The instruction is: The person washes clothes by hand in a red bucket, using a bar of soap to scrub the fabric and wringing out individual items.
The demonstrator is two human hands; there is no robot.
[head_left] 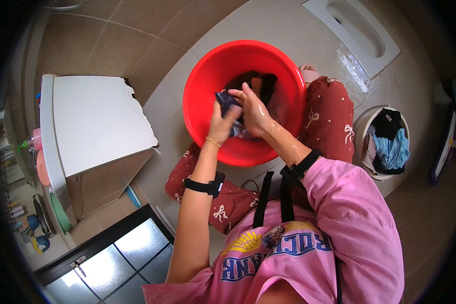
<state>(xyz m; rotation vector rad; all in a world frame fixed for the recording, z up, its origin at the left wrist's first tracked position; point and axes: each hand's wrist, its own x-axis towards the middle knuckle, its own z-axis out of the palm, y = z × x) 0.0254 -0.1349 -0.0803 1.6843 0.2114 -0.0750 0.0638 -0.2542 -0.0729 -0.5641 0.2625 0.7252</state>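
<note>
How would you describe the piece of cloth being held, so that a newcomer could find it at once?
Start at the big red basin on the tiled floor, in front of the person's knees. Over its middle both hands meet: the left hand and the wet right hand grip a dark blue cloth. Unlike the dark laundry lying deeper in the basin, it is lifted and bunched between the fingers.

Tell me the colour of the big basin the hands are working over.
Bright red: the basin is plain, with no pattern, seen clearly in the head view.
</note>
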